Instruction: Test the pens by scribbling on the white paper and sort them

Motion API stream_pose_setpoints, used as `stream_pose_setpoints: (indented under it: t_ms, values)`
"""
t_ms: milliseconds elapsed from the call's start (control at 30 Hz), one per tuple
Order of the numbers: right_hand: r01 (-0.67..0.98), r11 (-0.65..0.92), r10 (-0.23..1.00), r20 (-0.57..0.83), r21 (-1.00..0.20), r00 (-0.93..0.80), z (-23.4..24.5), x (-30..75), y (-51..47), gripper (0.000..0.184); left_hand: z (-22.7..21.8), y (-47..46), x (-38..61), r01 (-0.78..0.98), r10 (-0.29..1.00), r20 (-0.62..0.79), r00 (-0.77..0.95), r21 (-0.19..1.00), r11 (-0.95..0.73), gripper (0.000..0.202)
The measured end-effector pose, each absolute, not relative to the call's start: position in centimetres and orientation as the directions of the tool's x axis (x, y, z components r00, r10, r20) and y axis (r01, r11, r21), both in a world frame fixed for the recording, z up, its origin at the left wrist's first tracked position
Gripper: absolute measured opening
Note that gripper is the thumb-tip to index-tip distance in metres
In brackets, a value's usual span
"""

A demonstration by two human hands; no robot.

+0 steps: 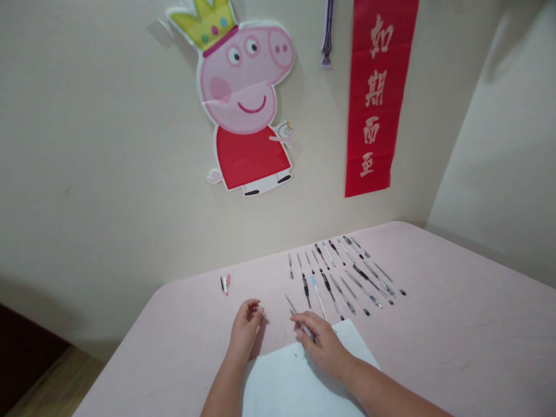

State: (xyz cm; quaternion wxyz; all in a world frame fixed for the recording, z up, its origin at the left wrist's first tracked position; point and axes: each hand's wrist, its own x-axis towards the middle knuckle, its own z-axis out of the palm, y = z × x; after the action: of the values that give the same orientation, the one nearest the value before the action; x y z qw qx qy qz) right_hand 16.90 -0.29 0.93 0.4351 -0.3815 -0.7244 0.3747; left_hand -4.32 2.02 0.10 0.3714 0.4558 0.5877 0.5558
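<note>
My right hand (319, 339) is closed round a slim pen (292, 304), which points up and to the left over the near edge of a white sheet of paper (278, 385). To its left, my left hand (247, 323) hovers by the paper's upper left corner with fingers curled in; whatever may be between thumb and fingertips is hidden. Small dark specks lie on the paper by the right hand. Beyond it, several pens lie side by side in two slanting rows, among them a blue-and-white pen (318, 295) and a black-gripped pen (332, 296).
A pink-covered table (186, 330) meets the wall at the back. Small items (225, 284), one pinkish, lie at the far left. On the wall hang a cartoon pig cutout (252, 156) and a red banner (373, 174) with characters.
</note>
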Motion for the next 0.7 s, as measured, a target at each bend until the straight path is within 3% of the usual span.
stream_pose_setpoints:
  t_ms: [100,233,467,700]
  values:
    - [0.186,0.455,0.848,0.36,-0.871,-0.389,0.7,16.9,-0.3,0.036,0.4,2.0,-4.6,-0.112,0.947,-0.035,-0.32,0.994,-0.001,0.038]
    - [0.139,0.518,0.793,0.412,-0.844,-0.45,0.0,16.9,-0.1,0.042,0.9,1.9,-5.0,-0.293,0.943,-0.114,-0.313,0.956,0.018,0.039]
    - [0.158,0.321,0.86,0.218,-0.934,-0.461,-0.5,16.6,-0.3,0.047,1.3,1.8,-5.2,-0.38,0.949,-0.155,-0.275,0.924,0.041,0.035]
    - [0.217,0.345,0.859,0.214,-0.913,-0.465,-0.6,16.6,-0.3,0.043,1.4,1.7,-4.5,-0.424,0.96,-0.171,-0.224,0.904,0.062,0.035]
